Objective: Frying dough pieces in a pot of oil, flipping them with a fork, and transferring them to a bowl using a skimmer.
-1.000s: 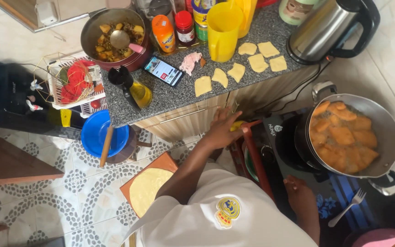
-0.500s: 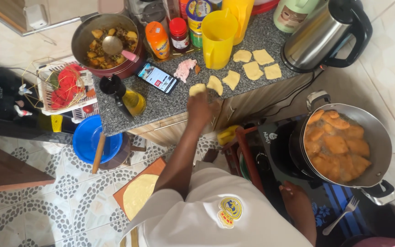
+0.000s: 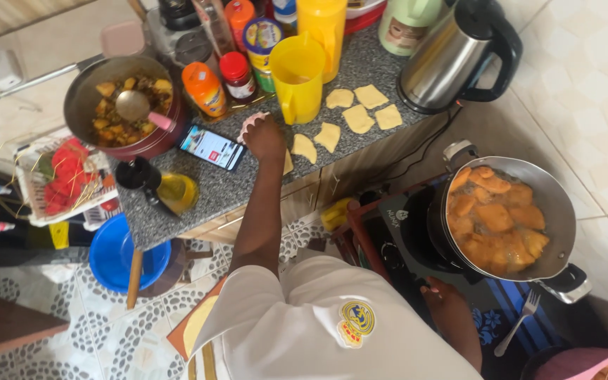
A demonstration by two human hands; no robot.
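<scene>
**Left hand on a dough piece at the counter's edge**

The left hand [image 3: 264, 138] reaches out over the grey speckled counter [image 3: 219, 193] and rests on a pale dough piece [image 3: 288, 162], which peeks out from under the hand at its 4 o'clock, close to the counter's front edge. The fingers are curled downward on it; how tightly they grip it cannot be told from above. The right hand [image 3: 443, 294] lies low at the frame's 5 o'clock, beside the black stove [image 3: 395, 239], and its fingers are too hidden to tell whether they hold anything.

More cut dough pieces [image 3: 357, 112] lie flat on the counter at 2 o'clock from the left hand, apart from one another. A phone [image 3: 212, 147] with a lit screen sits just beside the hand at 9 o'clock. A yellow jug [image 3: 297, 77] stands at 12 o'clock, near the hand. At 10 o'clock a dark pot of stew [image 3: 117, 105] holds a ladle. A steel kettle [image 3: 452, 56] stands at the counter's far right end.

At 4 o'clock from the left hand, well apart, a metal frying pot [image 3: 550, 204] on the stove is full of golden fried pieces in oil. A blue bowl [image 3: 117, 253] sits on the patterned floor at 8 o'clock.
</scene>
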